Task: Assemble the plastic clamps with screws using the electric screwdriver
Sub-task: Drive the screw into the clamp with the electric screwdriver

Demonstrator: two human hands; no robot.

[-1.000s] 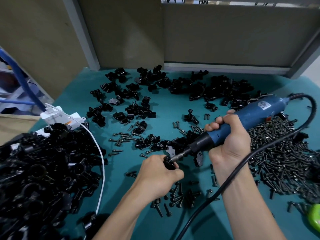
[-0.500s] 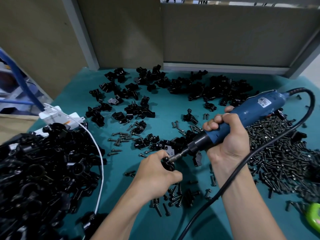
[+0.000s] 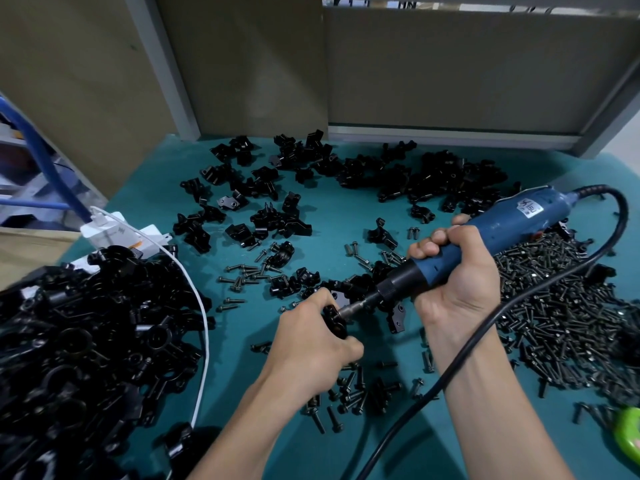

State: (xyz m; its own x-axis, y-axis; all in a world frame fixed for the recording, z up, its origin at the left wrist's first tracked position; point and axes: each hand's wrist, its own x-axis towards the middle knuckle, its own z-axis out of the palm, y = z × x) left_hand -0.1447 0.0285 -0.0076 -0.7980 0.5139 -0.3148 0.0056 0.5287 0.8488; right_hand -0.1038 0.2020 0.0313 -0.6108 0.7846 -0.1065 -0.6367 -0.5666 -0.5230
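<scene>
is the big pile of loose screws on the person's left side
No, the pile of screws lies on the right, beyond the right hand; the heap on the left is black clamps.

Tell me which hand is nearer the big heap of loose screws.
Right. The right hand, gripping the electric screwdriver, is just beside the left edge of the screw heap; the left hand, holding a black clamp, is farther left.
</scene>
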